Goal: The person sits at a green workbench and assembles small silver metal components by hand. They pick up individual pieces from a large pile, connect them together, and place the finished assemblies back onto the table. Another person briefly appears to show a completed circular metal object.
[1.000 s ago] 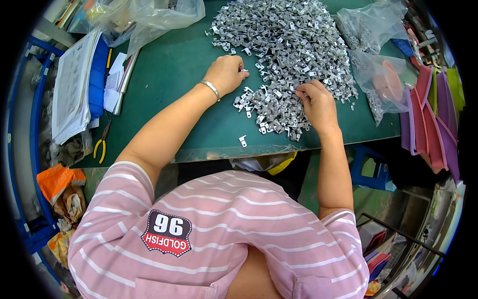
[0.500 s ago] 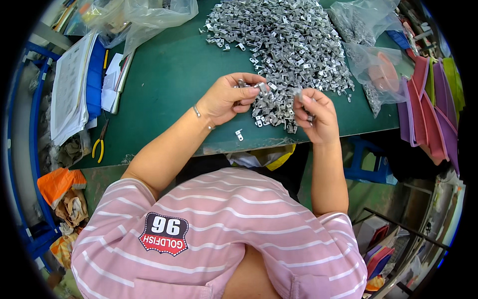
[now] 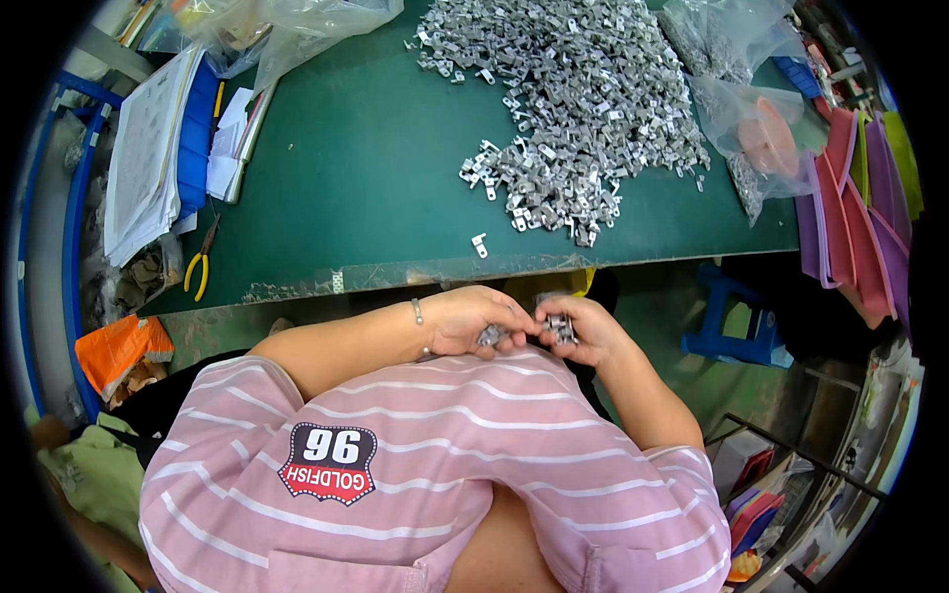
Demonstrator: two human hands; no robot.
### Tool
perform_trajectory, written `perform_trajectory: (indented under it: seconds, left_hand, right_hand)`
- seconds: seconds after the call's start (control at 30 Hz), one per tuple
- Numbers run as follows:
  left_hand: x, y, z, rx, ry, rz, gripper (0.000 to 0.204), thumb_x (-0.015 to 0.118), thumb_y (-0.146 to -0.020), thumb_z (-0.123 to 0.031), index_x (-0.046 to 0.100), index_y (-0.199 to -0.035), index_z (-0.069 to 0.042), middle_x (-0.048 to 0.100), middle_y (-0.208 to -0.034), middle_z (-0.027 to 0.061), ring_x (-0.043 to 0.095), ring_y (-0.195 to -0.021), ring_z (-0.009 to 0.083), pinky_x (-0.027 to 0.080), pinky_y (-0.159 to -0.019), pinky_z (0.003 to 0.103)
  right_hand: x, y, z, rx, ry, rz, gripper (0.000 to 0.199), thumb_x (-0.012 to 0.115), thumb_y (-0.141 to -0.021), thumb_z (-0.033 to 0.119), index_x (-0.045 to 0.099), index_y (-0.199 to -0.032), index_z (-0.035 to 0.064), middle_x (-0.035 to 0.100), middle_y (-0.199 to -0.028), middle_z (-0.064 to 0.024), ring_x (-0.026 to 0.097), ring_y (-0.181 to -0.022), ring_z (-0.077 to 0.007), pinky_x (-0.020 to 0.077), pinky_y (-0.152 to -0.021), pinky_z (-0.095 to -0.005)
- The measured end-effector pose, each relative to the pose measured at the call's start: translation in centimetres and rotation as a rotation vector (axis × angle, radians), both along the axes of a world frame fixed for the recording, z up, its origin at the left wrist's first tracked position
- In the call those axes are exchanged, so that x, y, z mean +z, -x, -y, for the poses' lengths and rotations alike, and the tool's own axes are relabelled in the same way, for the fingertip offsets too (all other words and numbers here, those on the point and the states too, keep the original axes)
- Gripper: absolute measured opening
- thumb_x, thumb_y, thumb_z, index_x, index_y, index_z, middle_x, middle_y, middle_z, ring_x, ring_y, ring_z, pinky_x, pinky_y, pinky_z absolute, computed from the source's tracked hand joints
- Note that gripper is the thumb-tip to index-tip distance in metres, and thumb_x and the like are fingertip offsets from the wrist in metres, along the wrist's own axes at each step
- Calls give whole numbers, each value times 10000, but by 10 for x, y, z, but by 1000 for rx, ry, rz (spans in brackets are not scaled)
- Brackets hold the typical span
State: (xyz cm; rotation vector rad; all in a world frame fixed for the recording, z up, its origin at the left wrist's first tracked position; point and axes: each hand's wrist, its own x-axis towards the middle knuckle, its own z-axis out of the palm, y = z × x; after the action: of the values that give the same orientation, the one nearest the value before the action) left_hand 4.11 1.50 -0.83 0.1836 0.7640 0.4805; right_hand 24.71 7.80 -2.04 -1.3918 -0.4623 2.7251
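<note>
Head view: both hands are working close to the chest, below the bench (image 3: pixel 395 198) edge. Left hand (image 3: pixel 474 318) is curling closed around a small metal bracket (image 3: pixel 489 337); right hand (image 3: pixel 578 331) is gripping a little bunch of brackets (image 3: pixel 560 326), fingers bent in. Looks like a fitting or sorting step, piece by piece. Next move is probably calling for a steady pinch so nothing drops into the lap.

Around: big bracket pile (image 3: pixel 573 109) is sitting well apart up on the bench, one stray bracket (image 3: pixel 480 243) near the edge. Plastic bags (image 3: pixel 761 128), paper stack (image 3: pixel 143 148), yellow pliers (image 3: pixel 198 269) off to the sides. Nothing is blocking the reach back.
</note>
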Motion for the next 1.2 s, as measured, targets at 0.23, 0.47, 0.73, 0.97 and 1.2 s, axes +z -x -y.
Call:
perform_trajectory:
  seconds: [0.23,0.47,0.73,0.97,1.2]
  left_hand:
    - [-63,-25,-21,476,118,-258,453,440,-940,-291,373,-1313,-43,394,-1330,167,427,-1177,340,304,-1034,511]
    - [-62,-10,12,-263,-745,-721,331,596,-844,-185,584,-1101,23,633,-1034,121,606,-905,179,496,-782,293]
    - [31,23,-7,261,-1352,-1483,205,670,-752,-112,589,-932,-57,535,-846,111,569,-696,267,473,-616,336]
    - [13,31,-17,269,-1406,-1420,80,640,-748,-61,582,-796,-37,541,-810,110,571,-734,287,483,-628,361]
    - [18,23,-19,392,-1398,-1215,74,610,-739,30,578,-795,-5,568,-887,106,587,-768,268,492,-664,332]
  right_hand:
    - [-73,11,-19,-476,-105,134,461,406,-938,214,254,-1318,1,508,-1167,-205,590,-894,-398,547,-686,-378]
    - [-19,1,3,290,-844,221,197,552,-874,144,585,-1001,-2,628,-857,-72,609,-738,-162,494,-615,-263]
    - [45,21,-10,134,-1964,757,249,649,-756,45,565,-989,13,540,-937,-147,567,-820,-310,471,-702,-390]
    - [32,28,-15,128,-1944,716,417,635,-732,-14,485,-1121,-27,505,-1062,-223,511,-960,-392,431,-827,-414]
    - [22,45,-6,66,-2032,579,265,639,-742,-28,564,-996,-16,534,-1000,-189,544,-896,-355,454,-772,-395]
